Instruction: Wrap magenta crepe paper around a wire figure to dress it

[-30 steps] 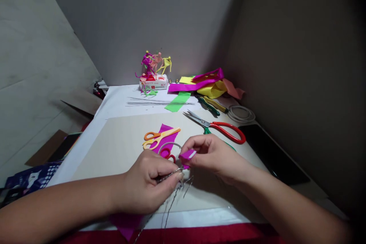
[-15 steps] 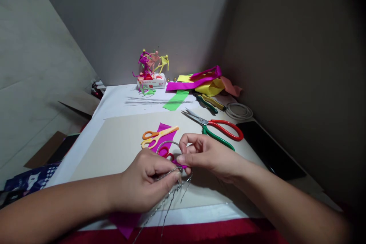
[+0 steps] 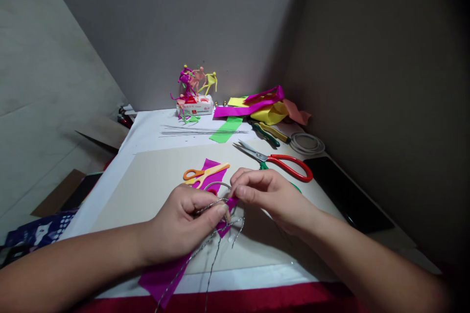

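Note:
My left hand is closed in a pinch on a twisted grey wire frame whose loose ends trail toward me. My right hand is closed, pinching a strip of magenta crepe paper against the wire where the two hands meet. The strip runs down under my left hand to the near table edge. Just behind the hands lie orange-handled scissors on another magenta paper piece.
Red-handled scissors lie right of the hands. Farther back are green paper, thin straight wires, pliers, a white cable coil, piled coloured paper and small paper-wrapped figures on a box. A dark phone lies right.
The hands drew together and rose slightly; the magenta strip went from a fold in my right fingers to being pressed on the wire, and more strip now shows below my left hand.

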Available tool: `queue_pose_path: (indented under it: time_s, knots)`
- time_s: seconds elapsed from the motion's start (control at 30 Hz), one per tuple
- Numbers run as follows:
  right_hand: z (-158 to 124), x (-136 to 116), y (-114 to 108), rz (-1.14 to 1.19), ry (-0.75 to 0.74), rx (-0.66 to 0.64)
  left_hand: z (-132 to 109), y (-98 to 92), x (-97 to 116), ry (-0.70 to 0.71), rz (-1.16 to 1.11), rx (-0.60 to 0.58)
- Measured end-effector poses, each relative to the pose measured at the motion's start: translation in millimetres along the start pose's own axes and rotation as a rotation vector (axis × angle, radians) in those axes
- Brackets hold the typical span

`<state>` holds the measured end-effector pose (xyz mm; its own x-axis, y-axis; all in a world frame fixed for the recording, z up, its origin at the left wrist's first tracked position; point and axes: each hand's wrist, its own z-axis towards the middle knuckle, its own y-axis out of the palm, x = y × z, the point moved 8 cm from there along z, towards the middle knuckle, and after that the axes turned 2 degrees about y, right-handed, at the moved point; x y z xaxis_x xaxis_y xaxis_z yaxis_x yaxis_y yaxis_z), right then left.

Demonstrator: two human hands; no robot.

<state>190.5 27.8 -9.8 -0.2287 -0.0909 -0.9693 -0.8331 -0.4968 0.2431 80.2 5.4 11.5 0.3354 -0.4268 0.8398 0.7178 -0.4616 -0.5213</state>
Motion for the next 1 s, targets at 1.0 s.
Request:
queue_pose_path:
  time_s: [1.0]
  knots:
    - [-4, 12, 7, 0.276, 0.186, -0.021, 0, -4.3, -21, -0.226, -0.268, 0.06]
